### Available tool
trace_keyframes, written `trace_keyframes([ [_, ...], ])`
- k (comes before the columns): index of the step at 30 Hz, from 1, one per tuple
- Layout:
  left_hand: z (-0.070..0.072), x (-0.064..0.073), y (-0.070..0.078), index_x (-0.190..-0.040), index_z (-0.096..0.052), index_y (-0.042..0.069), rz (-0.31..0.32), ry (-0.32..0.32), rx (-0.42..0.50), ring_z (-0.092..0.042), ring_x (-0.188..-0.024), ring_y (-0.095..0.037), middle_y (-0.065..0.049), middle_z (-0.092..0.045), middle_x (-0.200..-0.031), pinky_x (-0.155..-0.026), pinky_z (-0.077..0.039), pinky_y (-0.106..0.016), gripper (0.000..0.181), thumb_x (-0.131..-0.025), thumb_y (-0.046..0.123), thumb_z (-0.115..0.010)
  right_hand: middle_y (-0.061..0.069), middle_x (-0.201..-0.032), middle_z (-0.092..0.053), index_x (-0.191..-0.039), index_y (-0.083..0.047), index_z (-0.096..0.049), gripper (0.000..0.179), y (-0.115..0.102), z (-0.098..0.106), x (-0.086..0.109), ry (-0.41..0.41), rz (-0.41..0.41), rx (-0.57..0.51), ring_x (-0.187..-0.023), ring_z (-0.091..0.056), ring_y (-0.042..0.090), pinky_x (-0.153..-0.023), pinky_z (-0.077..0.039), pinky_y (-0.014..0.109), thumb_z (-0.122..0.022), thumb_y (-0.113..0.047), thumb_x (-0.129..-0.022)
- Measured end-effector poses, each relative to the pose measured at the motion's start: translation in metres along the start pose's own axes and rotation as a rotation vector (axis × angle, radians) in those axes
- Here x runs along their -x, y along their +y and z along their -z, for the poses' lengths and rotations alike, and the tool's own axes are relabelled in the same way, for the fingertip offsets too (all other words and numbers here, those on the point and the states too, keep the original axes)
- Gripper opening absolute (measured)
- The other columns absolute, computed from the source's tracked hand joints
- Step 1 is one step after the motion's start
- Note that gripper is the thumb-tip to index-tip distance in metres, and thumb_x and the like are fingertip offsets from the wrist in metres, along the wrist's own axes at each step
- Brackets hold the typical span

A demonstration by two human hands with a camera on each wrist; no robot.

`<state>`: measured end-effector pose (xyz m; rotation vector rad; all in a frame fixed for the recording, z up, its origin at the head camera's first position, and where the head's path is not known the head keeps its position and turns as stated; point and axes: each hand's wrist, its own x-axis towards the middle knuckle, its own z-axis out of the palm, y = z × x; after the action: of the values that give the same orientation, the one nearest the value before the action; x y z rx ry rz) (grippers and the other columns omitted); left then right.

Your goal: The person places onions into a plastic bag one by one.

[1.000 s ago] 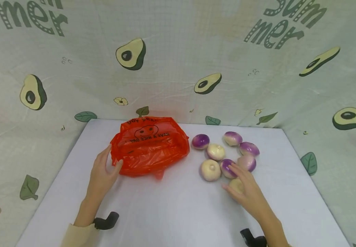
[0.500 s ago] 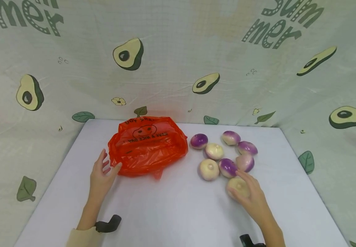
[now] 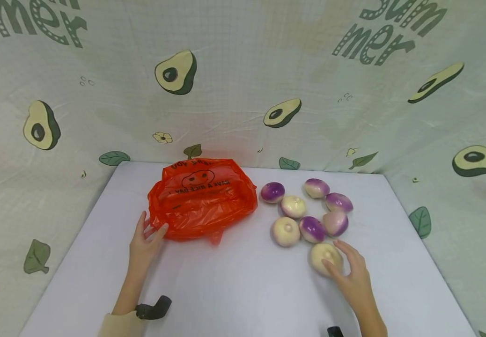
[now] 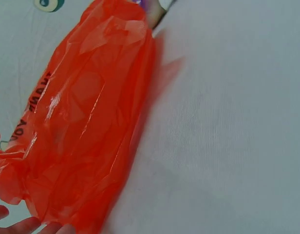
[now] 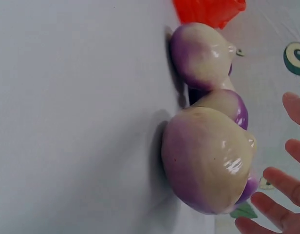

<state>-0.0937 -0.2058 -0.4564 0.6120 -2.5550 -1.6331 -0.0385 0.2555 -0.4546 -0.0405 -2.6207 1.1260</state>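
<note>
A red plastic bag (image 3: pixel 202 201) with black print lies at the back left of the white table. My left hand (image 3: pixel 143 252) is at its left edge, fingers loosely spread and thumb near the front corner; the left wrist view shows fingertips (image 4: pixel 23 226) right by the crumpled end. My right hand (image 3: pixel 357 281) is beside the nearest turnip (image 3: pixel 325 259), pale with its root end up. Its thumb overlaps the turnip in the head view, and its fingers spread apart around the far side. In the right wrist view the same turnip (image 5: pixel 208 161) stands large, with the fingers (image 5: pixel 284 185) to its right.
Several more purple-and-white turnips cluster behind, including a pale one (image 3: pixel 286 231), a purple one (image 3: pixel 312 229) and one beside the bag (image 3: pixel 273 192). A cloth (image 3: pixel 234 93) printed with avocados rises behind the table (image 3: pixel 234 290).
My right hand has drawn back and to the right, from over the cluster to the nearest turnip's right side. My left hand has slid slightly toward me along the bag's edge.
</note>
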Motion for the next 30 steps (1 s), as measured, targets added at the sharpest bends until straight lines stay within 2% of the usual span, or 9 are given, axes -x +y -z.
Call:
trace_keyframes([
  [3,-0.001,0.000,0.000,-0.150,-0.005,0.025,0.036,-0.007,0.007,-0.041,-0.128,-0.035,-0.017,-0.029,-0.149,-0.095,-0.044,-0.048,0.086,-0.086,0.053,-0.056,0.024,-0.133,-0.046,-0.123,0.000,-0.052,0.054,0.005,-0.001,0.002,0.024,-0.014,-0.003,-0.122,-0.038,0.044,-0.095,-0.033,0.060,-0.075,-0.011,-0.075],
  [6,-0.003,0.000,-0.002,-0.150,-0.006,0.024,0.045,-0.010,0.029,-0.042,-0.126,-0.033,-0.017,-0.030,-0.148,-0.095,-0.045,-0.047,0.087,-0.085,0.053,-0.057,0.026,-0.134,-0.043,-0.124,0.002,-0.050,0.055,0.008,-0.002,0.005,0.029,-0.041,-0.008,-0.121,-0.038,0.044,-0.092,-0.038,0.057,-0.074,-0.010,-0.076],
  [10,-0.007,-0.001,-0.004,-0.150,-0.007,0.022,0.063,-0.002,0.058,-0.044,-0.124,-0.033,-0.017,-0.030,-0.148,-0.096,-0.044,-0.046,0.087,-0.086,0.051,-0.058,0.024,-0.135,-0.042,-0.128,0.002,-0.047,0.056,0.010,-0.002,0.007,0.018,-0.105,-0.001,-0.116,-0.042,0.034,-0.088,-0.047,0.050,-0.072,-0.011,-0.079],
  [12,-0.008,-0.002,-0.005,-0.150,-0.007,0.021,0.076,0.003,0.066,-0.044,-0.123,-0.033,-0.017,-0.029,-0.149,-0.096,-0.043,-0.045,0.087,-0.086,0.050,-0.058,0.022,-0.134,-0.043,-0.129,0.000,-0.047,0.057,0.010,-0.003,0.008,0.012,-0.139,0.004,-0.112,-0.043,0.029,-0.085,-0.051,0.035,-0.072,-0.013,-0.080],
  [15,-0.010,-0.002,-0.007,-0.150,-0.009,0.020,0.099,0.008,0.088,-0.044,-0.123,-0.032,-0.017,-0.030,-0.148,-0.097,-0.043,-0.043,0.085,-0.087,0.048,-0.058,0.021,-0.132,-0.043,-0.131,-0.001,-0.045,0.059,0.012,-0.004,0.008,0.000,-0.176,-0.011,-0.108,-0.044,0.021,-0.080,-0.046,0.013,-0.072,-0.014,-0.080],
  [18,-0.011,-0.002,-0.009,-0.150,-0.012,0.018,0.125,0.014,0.104,-0.045,-0.121,-0.031,-0.017,-0.033,-0.145,-0.095,-0.045,-0.035,0.083,-0.087,0.048,-0.058,0.022,-0.130,-0.042,-0.133,-0.001,-0.043,0.061,0.015,-0.006,0.009,-0.007,-0.205,-0.050,-0.104,-0.044,0.006,-0.076,-0.042,0.003,-0.072,-0.014,-0.081],
  [21,-0.013,-0.002,-0.010,-0.148,-0.016,0.015,0.146,0.021,0.147,-0.045,-0.119,-0.029,-0.018,-0.036,-0.141,-0.086,-0.049,-0.020,0.079,-0.088,0.045,-0.058,0.021,-0.129,-0.043,-0.133,0.000,-0.042,0.063,0.018,-0.008,0.009,0.002,-0.229,-0.096,-0.097,-0.040,-0.009,-0.075,-0.042,0.001,-0.072,-0.011,-0.080],
  [24,-0.016,-0.001,-0.010,-0.145,-0.021,0.011,0.155,0.041,0.196,-0.048,-0.112,-0.025,-0.017,-0.038,-0.135,-0.073,-0.049,-0.008,0.073,-0.089,0.040,-0.058,0.021,-0.128,-0.043,-0.133,0.001,-0.042,0.063,0.019,-0.010,0.008,0.006,-0.244,-0.124,-0.093,-0.039,-0.015,-0.074,-0.041,0.000,-0.073,-0.010,-0.079],
  [30,-0.022,-0.001,-0.011,-0.133,-0.035,0.005,0.166,0.072,0.324,-0.055,-0.089,-0.007,-0.009,-0.044,-0.118,-0.074,-0.053,-0.015,0.055,-0.090,0.029,-0.061,0.021,-0.130,-0.043,-0.135,0.001,-0.040,0.065,0.021,-0.012,0.008,-0.017,-0.273,-0.107,-0.091,-0.039,-0.017,-0.074,-0.041,0.001,-0.072,-0.015,-0.081],
])
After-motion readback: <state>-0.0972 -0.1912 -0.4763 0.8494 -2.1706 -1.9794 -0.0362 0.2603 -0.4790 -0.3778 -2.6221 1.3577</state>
